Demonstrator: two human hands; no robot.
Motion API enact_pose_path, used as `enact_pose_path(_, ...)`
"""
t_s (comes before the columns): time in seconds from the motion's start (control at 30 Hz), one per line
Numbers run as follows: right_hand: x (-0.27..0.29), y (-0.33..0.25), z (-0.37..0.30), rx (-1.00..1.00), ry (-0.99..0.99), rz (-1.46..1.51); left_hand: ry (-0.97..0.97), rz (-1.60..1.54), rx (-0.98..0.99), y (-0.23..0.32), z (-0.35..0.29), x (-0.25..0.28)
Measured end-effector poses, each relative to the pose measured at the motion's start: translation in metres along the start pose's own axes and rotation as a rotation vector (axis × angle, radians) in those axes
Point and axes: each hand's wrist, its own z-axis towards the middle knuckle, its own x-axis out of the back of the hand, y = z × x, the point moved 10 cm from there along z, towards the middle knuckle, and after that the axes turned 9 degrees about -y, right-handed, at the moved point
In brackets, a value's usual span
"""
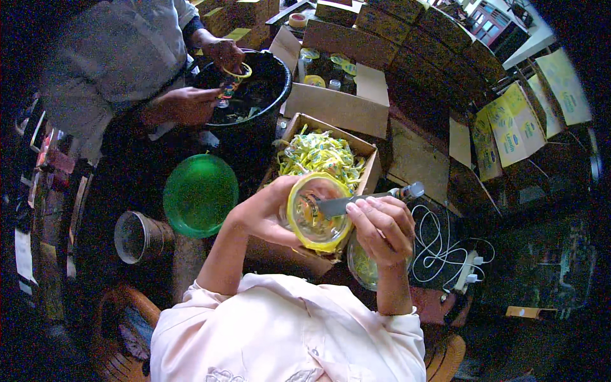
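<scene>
My left hand (270,210) is wrapped round the side of a clear round jar (305,226) with a yellow rim (296,239), tilted so that its round end faces up toward me. In my right hand (385,229) is a knife (340,205), its flat grey blade lying across the jar's round face. The knife's handle end (415,189) sticks out past my fingers to the right. Just beyond the jar stands a cardboard box (372,162) heaped with yellow and white strips (321,153). Below my right hand, a clear round container (361,267) is partly hidden.
Across at the left, a person's hands (191,105) hold a yellow-rimmed jar over a black tub (283,95). A green basin (200,194) and a grey bucket (130,235) stand left. An open carton (344,105) holds jars. White cables (433,245) and a power strip (468,270) lie right.
</scene>
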Motion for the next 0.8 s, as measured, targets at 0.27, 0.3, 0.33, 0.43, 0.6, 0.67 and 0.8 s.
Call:
enact_pose_path(0.27, -0.003, 0.001, 0.004, 0.024, -0.017, -0.018, 0.167, -0.212, 0.0, 0.005, -0.002, 0.001)
enact_pose_path(0.3, -0.003, 0.001, 0.005, 0.018, -0.019, -0.018, 0.179, -0.274, -0.004, 0.006, -0.001, 0.001)
enact_pose_path(0.33, -0.003, 0.002, 0.005, 0.018, -0.019, -0.018, 0.179, -0.274, -0.004, 0.005, -0.002, 0.001)
enact_pose_path(0.43, -0.004, 0.002, 0.007, 0.022, -0.031, -0.016, 0.21, -0.334, -0.009, 0.001, -0.004, 0.003)
enact_pose_path(0.6, -0.003, 0.001, 0.01, 0.021, -0.026, -0.008, 0.147, -0.061, 0.036, 0.001, -0.005, 0.002)
enact_pose_path(0.67, -0.003, 0.0, 0.011, 0.019, -0.023, -0.001, 0.158, -0.129, 0.049, 0.0, -0.006, 0.0)
enact_pose_path(0.8, 0.001, 0.01, 0.01, -0.047, 0.032, 0.036, 0.163, -0.144, 0.005, 0.003, -0.002, 0.002)
